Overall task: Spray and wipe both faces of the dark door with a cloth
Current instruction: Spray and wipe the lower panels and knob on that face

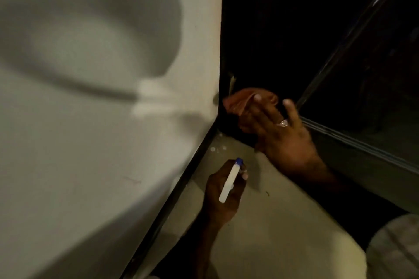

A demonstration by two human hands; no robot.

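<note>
An orange cloth is pressed under the straight fingers of the right hand, low against the dark door. A spray bottle is gripped by the left hand, held above the floor.

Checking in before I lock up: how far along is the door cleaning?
Mid-job. The right hand presses an orange cloth low on the dark door, by the wall; the left hand holds the spray bottle. Which faces are finished cannot be told.
</note>
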